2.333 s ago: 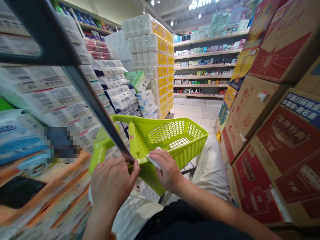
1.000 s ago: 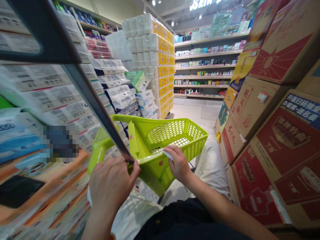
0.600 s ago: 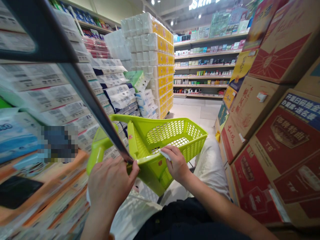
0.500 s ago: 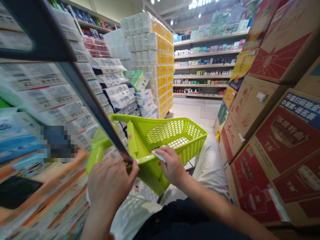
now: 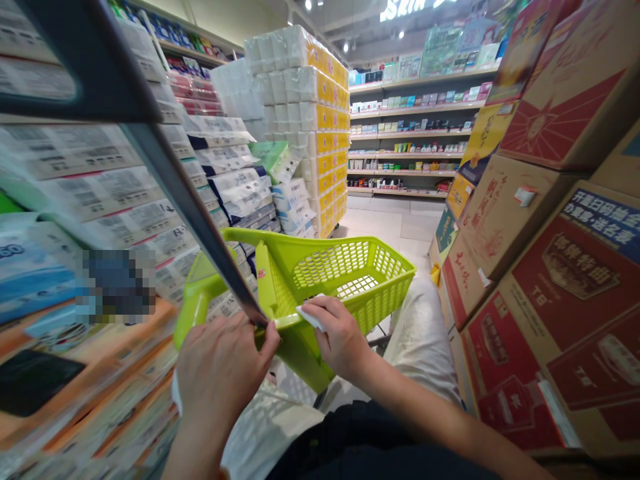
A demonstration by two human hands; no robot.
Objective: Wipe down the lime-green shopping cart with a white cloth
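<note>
A lime-green plastic shopping cart [image 5: 390, 283] with a slotted basket stands in front of me, nothing visible inside it. My left hand [image 5: 223, 363] is closed over its near rim, thumb at the foot of a grey metal bar [image 5: 200, 220] that slants down from the upper left. Its fingertips are hidden behind the rim. Something white shows at that hand's outer edge, too little to name. My right hand [image 5: 340, 333] pinches a folded white wipe [image 5: 311, 317], which touches the near rim just right of the left hand.
Stacked liquor cartons [image 5: 565, 267] rise close on the right. Packs of tissue paper [image 5: 90, 167] are piled on the left, with a tall yellow-and-white stack [image 5: 325, 140] beyond the cart. Shelves of boxed goods [image 5: 415, 127] stand at the back, across a tiled floor [image 5: 395, 223].
My right hand has slid the wipe a little to the left along the rim, toward my left hand. The left hand keeps its hold, and the cart stays put.
</note>
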